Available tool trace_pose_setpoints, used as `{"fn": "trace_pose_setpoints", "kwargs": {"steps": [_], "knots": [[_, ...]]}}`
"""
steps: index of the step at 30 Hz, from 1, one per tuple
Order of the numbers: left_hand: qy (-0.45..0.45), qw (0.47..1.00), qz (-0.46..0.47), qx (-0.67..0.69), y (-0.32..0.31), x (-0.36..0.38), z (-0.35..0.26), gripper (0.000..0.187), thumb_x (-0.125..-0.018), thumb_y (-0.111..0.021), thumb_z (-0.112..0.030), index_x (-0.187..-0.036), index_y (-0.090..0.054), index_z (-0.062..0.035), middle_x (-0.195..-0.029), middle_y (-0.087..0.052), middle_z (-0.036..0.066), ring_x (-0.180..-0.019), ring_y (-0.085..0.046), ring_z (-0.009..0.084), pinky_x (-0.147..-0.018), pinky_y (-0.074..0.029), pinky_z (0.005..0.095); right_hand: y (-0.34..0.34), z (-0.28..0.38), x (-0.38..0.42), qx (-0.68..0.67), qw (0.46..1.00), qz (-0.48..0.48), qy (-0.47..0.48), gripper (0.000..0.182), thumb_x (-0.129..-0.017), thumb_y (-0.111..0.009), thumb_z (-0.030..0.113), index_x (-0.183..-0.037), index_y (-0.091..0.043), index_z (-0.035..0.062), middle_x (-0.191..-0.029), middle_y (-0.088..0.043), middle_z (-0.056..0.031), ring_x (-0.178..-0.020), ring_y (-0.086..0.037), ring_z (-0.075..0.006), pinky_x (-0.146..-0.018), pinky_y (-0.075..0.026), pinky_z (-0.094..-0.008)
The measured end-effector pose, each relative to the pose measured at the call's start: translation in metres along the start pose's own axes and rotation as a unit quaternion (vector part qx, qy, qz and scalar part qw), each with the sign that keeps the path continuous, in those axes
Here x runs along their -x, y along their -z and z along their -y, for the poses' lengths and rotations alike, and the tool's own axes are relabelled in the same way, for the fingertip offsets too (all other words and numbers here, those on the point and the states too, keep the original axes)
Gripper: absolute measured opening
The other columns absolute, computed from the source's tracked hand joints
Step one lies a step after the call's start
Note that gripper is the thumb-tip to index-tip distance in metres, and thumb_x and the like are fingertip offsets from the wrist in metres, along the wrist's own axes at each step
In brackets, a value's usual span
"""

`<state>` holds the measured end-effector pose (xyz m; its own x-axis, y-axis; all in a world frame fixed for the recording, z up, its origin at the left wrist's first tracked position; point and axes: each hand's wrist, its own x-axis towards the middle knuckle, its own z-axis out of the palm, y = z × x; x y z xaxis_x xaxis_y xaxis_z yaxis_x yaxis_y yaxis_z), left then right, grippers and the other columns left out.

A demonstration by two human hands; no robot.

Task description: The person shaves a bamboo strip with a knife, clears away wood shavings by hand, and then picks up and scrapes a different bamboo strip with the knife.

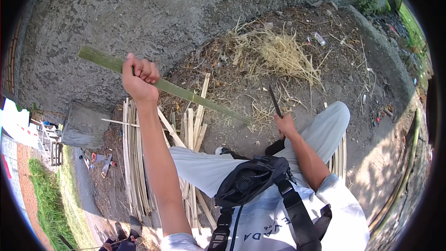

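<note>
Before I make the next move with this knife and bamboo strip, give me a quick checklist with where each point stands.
1. Left hand closed around bamboo strip: ok.
2. Right hand gripping knife by its handle end: ok.
3. Left hand well away from blade: ok.
4. Blade pointing away from right leg: ok.
5. Blade set against strip: not ok, they are apart.
6. Cutting edge sharp: cannot tell.
</note>
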<state>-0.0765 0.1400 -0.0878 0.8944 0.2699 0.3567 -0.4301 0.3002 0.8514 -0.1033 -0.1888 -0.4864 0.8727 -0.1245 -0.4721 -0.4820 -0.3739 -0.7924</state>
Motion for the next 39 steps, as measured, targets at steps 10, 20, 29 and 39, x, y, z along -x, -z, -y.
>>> {"fn": "trace_pose_setpoints", "kwargs": {"steps": [10,20,29,39], "knots": [[-0.131,0.937,-0.295,-0.130,-0.012,0.026,0.003,0.046,-0.096,-0.051,-0.034,-0.063,-0.023,-0.0166,-0.051,-0.018,-0.003,-0.042,-0.017,0.0091,-0.041,-0.012,0.0280,-0.031,0.047,0.038,0.125,0.974,0.171,0.078,0.060,-0.097,-0.041,0.043,-0.078,-0.065,-0.0089,-0.061,-0.062,-0.0260,-0.062,-0.066,-0.0405,-0.066,-0.054,-0.0479],[-0.168,0.892,-0.380,-0.177,0.004,0.026,0.008,0.045,-0.097,-0.049,-0.031,-0.064,-0.022,-0.0174,-0.053,-0.019,-0.003,-0.044,-0.017,0.0093,-0.041,-0.011,0.0279,-0.146,0.003,0.032,0.096,0.958,0.120,0.242,0.057,-0.100,-0.034,0.038,-0.074,-0.062,-0.0046,-0.067,-0.058,-0.0327,-0.072,-0.060,-0.0513,-0.068,-0.048,-0.0568],[-0.184,0.869,-0.407,-0.214,0.009,0.025,0.011,0.043,-0.099,-0.047,-0.031,-0.065,-0.026,-0.0170,-0.052,-0.019,-0.004,-0.043,-0.017,0.0090,-0.040,-0.012,0.0264,-0.165,-0.011,0.006,0.113,0.977,0.132,0.123,0.059,-0.100,-0.036,0.038,-0.075,-0.064,-0.0080,-0.075,-0.059,-0.0343,-0.079,-0.059,-0.0518,-0.075,-0.048,-0.0562],[-0.207,0.875,-0.385,-0.209,-0.021,0.035,0.016,0.044,-0.099,-0.046,-0.030,-0.062,-0.025,-0.0181,-0.051,-0.020,-0.004,-0.043,-0.016,0.0080,-0.040,-0.010,0.0249,-0.147,-0.010,-0.008,0.095,0.982,0.142,0.077,0.062,-0.100,-0.034,0.042,-0.079,-0.065,-0.0069,-0.078,-0.062,-0.0331,-0.083,-0.060,-0.0518,-0.082,-0.047,-0.0555]]}}
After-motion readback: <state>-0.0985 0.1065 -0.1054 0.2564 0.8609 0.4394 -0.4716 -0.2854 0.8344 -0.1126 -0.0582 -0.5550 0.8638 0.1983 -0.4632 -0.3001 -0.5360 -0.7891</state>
